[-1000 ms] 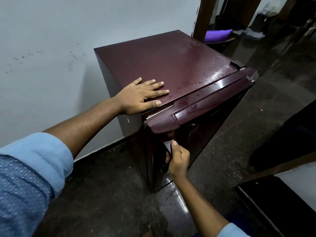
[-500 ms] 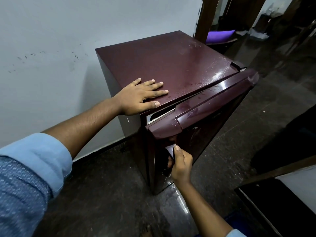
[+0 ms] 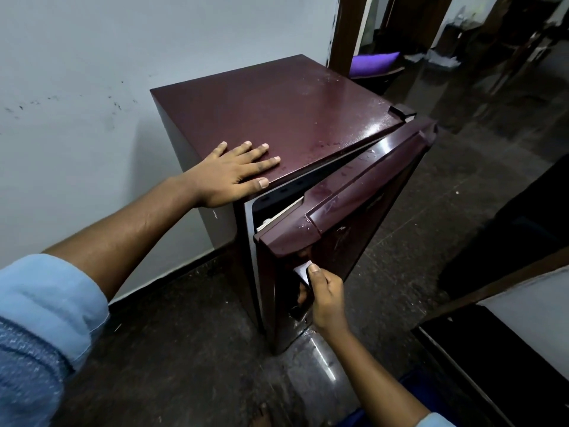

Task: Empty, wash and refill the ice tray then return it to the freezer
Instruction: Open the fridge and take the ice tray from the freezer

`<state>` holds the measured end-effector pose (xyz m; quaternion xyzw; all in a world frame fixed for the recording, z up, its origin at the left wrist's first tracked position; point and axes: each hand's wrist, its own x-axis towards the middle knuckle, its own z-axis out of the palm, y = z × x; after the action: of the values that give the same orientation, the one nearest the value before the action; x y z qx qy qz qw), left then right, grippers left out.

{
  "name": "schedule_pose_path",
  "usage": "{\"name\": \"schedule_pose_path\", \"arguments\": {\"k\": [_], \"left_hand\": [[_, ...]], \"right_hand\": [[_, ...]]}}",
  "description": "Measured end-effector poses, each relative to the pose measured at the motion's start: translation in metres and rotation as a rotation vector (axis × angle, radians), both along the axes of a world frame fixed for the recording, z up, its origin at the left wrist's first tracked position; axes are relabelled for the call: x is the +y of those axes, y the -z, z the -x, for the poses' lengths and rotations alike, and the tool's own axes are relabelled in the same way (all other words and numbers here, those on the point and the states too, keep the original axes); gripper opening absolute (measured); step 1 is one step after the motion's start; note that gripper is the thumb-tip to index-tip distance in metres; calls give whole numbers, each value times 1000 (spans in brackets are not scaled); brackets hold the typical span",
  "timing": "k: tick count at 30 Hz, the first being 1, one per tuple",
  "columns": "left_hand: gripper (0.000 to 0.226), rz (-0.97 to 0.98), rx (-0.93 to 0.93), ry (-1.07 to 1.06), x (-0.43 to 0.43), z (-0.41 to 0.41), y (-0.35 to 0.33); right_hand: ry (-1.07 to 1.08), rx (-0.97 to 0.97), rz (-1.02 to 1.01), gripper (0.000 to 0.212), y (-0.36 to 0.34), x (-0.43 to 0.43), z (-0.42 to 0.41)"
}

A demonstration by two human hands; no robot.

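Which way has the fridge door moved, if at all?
Yes. The door has swung outward, away from the front edge of the cabinet, widening the gap; the right hand grips its handle.

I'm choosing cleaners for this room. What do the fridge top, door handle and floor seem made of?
Fridge top: probably painted metal, maroon, finely textured, satin sheen. Door handle: silvery and reflective, metal or chromed plastic; can't tell which. Floor: dark polished stone or tile, judging by glare and joint lines.
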<state>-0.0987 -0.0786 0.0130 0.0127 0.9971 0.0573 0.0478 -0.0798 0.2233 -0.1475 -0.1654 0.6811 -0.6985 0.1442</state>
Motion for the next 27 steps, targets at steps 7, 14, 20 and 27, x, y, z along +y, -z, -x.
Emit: {"name": "schedule_pose_path", "arguments": {"k": [7, 14, 20, 27], "left_hand": [[69, 97, 38, 25, 46, -8, -2], [60, 144, 19, 273, 121, 25, -7], [57, 108, -6, 395, 171, 46, -9], [56, 125, -11, 507, 221, 64, -12]], "right_hand": [[19, 10, -49, 44, -11, 41, -3], [71, 57, -78, 53, -16, 99, -1], [140, 83, -101, 44, -18, 159, 5], [295, 73, -156, 28, -32, 236, 15]]}}
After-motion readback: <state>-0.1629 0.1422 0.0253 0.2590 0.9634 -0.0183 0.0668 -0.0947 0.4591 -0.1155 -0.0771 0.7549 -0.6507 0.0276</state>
